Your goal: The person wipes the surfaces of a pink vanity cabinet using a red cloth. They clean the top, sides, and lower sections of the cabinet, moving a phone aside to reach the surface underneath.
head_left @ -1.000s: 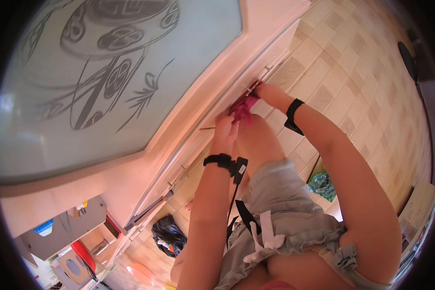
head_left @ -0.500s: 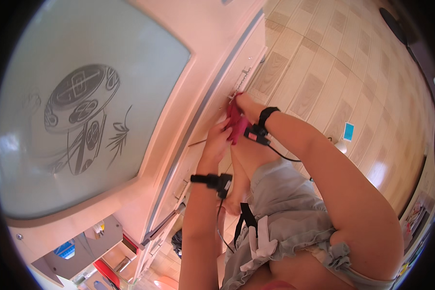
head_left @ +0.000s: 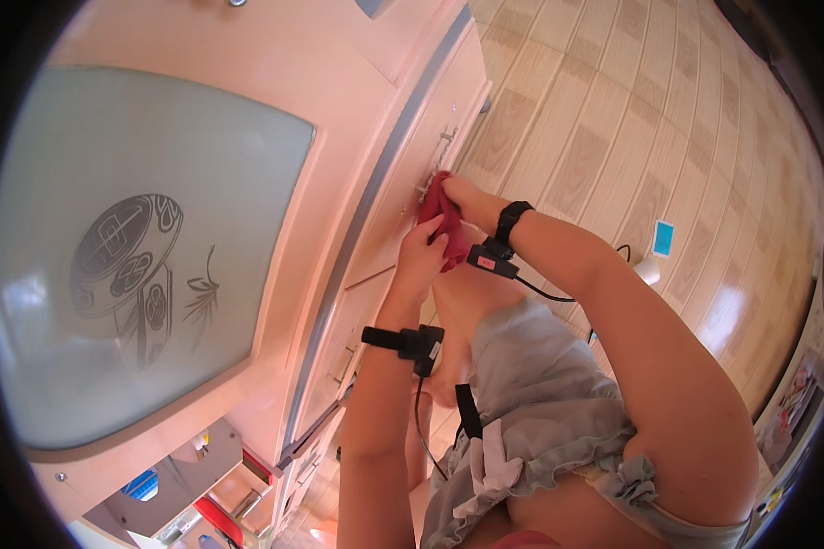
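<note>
Nearest to us we count one grey garment [head_left: 545,389] of thin, crinkled cloth with frilled edges, and on it one white bow [head_left: 496,468]. Two bare forearms reach out past it, each with one black strap and one boxy black device, the left [head_left: 423,349] and the right [head_left: 493,259]; we see one thin cable running from each.

Beyond these are two hands and one red rag [head_left: 455,249], soft and bunched, held close against the pale pink front of a cabinet [head_left: 357,119]. The left hand [head_left: 421,252] has its fingers bent, gripping a fold of the rag. The right hand [head_left: 464,198] is on the rag's upper end; its fingertips are hidden, so we cannot tell how tightly they close.

The smooth cabinet carries one frosted pane [head_left: 247,165] with a grey pattern. Farther right, one blue rectangle [head_left: 664,239] lies on the plank-patterned floor [head_left: 604,128].
</note>
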`<action>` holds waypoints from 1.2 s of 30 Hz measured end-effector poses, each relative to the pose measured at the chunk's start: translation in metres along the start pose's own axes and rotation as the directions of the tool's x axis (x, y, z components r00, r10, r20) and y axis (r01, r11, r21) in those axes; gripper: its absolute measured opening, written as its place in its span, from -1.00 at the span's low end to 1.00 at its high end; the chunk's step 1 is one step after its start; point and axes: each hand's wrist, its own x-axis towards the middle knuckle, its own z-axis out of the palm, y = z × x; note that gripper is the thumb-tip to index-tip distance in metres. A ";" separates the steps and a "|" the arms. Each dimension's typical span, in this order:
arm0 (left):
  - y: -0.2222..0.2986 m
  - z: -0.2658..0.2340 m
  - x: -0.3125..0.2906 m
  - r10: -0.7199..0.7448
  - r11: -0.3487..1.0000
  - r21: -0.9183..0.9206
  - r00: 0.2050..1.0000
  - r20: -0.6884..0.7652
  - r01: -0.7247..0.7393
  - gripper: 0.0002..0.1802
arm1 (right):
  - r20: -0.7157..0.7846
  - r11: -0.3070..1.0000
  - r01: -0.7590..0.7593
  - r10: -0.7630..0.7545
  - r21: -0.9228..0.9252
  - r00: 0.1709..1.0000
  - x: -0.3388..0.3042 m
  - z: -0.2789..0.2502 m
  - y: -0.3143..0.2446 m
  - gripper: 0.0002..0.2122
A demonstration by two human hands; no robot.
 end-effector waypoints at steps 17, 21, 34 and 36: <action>0.023 0.060 0.097 0.110 0.939 -0.326 0.994 -0.014 -0.108 -0.62 | -0.352 0.893 0.396 -0.448 -0.212 0.822 0.097 -0.065 -0.126 -0.69; 0.017 0.046 0.097 0.094 0.949 -0.309 0.993 0.065 -0.070 -0.62 | -0.310 0.888 0.391 -0.453 -0.244 0.836 0.093 -0.065 -0.124 -0.70; -0.048 -0.058 -0.063 -0.059 0.963 -0.265 0.998 -0.015 0.053 -0.56 | 0.049 0.819 0.247 -0.260 -0.518 0.964 0.109 -0.018 0.091 -0.77; -0.048 -0.046 -0.068 -0.026 0.971 -0.237 0.998 0.051 0.037 -0.56 | 0.021 0.777 0.193 -0.226 -0.599 0.974 0.122 -0.057 0.105 -0.77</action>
